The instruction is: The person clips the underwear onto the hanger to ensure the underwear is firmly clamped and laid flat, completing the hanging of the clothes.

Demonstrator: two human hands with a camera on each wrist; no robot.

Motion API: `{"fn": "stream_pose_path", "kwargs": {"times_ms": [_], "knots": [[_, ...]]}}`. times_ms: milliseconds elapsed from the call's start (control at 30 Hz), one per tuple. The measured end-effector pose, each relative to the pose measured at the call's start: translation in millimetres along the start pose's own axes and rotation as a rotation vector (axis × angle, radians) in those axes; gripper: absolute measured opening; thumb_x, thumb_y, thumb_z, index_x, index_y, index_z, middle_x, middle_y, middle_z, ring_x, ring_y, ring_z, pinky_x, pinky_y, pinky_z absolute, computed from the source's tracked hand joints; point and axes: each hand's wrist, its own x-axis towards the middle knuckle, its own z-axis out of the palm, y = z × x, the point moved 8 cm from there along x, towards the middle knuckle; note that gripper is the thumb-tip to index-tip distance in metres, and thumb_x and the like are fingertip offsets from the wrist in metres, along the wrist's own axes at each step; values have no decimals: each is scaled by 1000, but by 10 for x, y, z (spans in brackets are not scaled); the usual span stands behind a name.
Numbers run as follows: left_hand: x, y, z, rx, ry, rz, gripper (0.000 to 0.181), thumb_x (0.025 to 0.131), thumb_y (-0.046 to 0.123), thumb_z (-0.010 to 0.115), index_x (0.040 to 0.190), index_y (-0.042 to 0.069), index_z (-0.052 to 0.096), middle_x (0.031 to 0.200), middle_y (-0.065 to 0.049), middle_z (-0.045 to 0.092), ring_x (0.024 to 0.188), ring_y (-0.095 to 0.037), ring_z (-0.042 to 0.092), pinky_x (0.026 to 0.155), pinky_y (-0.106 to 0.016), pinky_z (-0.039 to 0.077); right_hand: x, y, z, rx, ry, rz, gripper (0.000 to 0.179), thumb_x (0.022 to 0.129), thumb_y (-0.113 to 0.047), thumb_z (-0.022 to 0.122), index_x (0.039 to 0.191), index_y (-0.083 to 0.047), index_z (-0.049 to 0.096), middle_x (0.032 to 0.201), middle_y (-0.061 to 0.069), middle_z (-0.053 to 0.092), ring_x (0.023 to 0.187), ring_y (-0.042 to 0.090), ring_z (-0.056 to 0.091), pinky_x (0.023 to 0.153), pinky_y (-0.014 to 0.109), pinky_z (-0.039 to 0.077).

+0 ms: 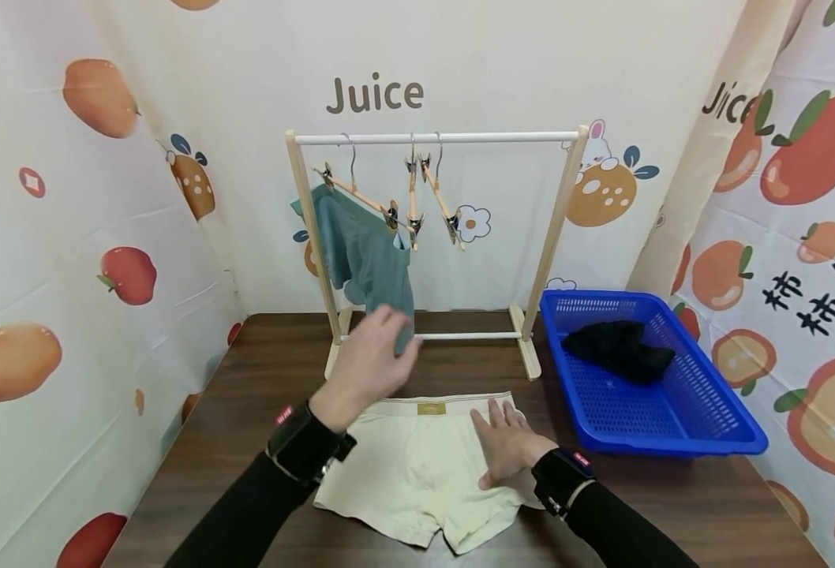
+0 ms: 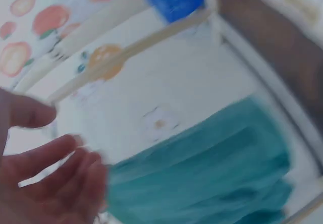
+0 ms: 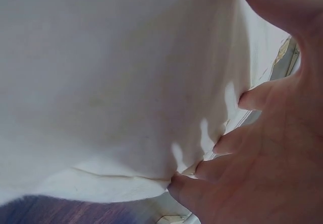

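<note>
Cream shorts (image 1: 417, 465) lie spread on the table with the waistband toward the rack. My right hand (image 1: 510, 442) rests on their right side, fingers spread and fingertips on the cloth; the right wrist view shows the same fingertips (image 3: 182, 189) against the pale fabric. My left hand (image 1: 375, 359) is raised above the waistband, holding nothing, its fingers loosely bent and apart from the thumb. Behind it, a teal garment (image 1: 364, 244) hangs from a clip hanger (image 1: 361, 197) at the rack's left; the left wrist view, blurred, has the teal cloth (image 2: 202, 178) beside my fingers.
A wooden rack (image 1: 559, 229) with a white top bar stands at the back. Two more clip hangers, one in the middle (image 1: 413, 193) and another beside it (image 1: 440, 197), carry nothing. A blue basket (image 1: 673, 430) at the right holds a black cloth item (image 1: 619, 351).
</note>
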Motion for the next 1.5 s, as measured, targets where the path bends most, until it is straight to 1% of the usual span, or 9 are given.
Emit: {"fn": "stream_pose_path", "kwargs": {"times_ms": [100, 233, 367, 533, 733, 1000, 1233, 1333, 1500], "knots": [[332, 142, -367, 32, 211, 83, 14, 96, 13, 65, 100, 1, 70, 97, -13, 65, 85, -29, 62, 71, -40, 54, -10, 21, -9, -1, -19, 6, 119, 70, -45, 92, 160, -4, 26, 163, 33, 10, 149, 55, 5, 117, 65, 15], [773, 220, -613, 87, 310, 67, 18, 98, 15, 59, 105, 1, 69, 101, -14, 64, 92, -31, 60, 79, -42, 52, -15, 34, -7, 16, -41, 9, 120, 71, -47, 91, 161, -5, 23, 165, 31, 7, 150, 53, 2, 118, 64, 13], [1157, 175, -672, 137, 247, -52, 29, 100, 18, 56, 121, 0, 66, 115, -17, 64, 104, -32, 59, 90, -42, 49, -8, 17, -4, 31, -48, 3, 120, 72, -47, 90, 161, -5, 22, 165, 31, 6, 150, 53, 1, 118, 65, 12], [1432, 36, -535, 243, 6, -223, 32, 100, 21, 51, 119, 0, 65, 113, -19, 63, 105, -35, 57, 93, -43, 46, -8, 3, 19, 24, -50, -9, 119, 72, -47, 90, 161, -5, 22, 165, 31, 6, 150, 53, 1, 118, 64, 12], [1505, -49, -364, 425, -192, -296, 33, 104, 29, 45, 81, 9, 58, 93, -13, 64, 94, -33, 60, 85, -41, 50, -2, 14, 39, 30, -53, -17, 119, 73, -48, 89, 161, -6, 22, 165, 30, 5, 151, 52, 0, 119, 64, 11], [1449, -139, -424, 542, -181, -387, 46, 105, 31, 42, 64, 13, 53, 69, -7, 57, 66, -26, 58, 56, -38, 48, -7, 24, -3, 26, -51, -13, 119, 73, -49, 89, 162, -6, 21, 165, 30, 5, 151, 52, -1, 119, 63, 10], [1392, -197, -492, 654, -224, -503, 59, 104, 57, 42, 65, 15, 58, 63, -1, 54, 61, -23, 58, 64, -36, 50, -30, 5, -4, 20, -49, -15, 119, 72, -47, 90, 161, -4, 23, 164, 32, 7, 150, 53, 1, 119, 62, 11], [1416, -184, -484, 617, -219, -492, 57, 105, 52, 41, 64, 15, 54, 61, 0, 50, 58, -20, 55, 61, -35, 48, -30, 8, -2, 19, -52, -10, 119, 72, -48, 90, 161, -5, 22, 164, 31, 6, 150, 53, 0, 119, 62, 11], [1471, -193, -404, 371, -227, -427, 27, 103, 20, 39, 77, 12, 44, 67, -2, 37, 58, -20, 39, 55, -33, 32, -23, 12, 3, 27, -53, -10, 120, 72, -48, 90, 161, -5, 22, 165, 31, 6, 150, 53, -1, 119, 62, 10]]}}
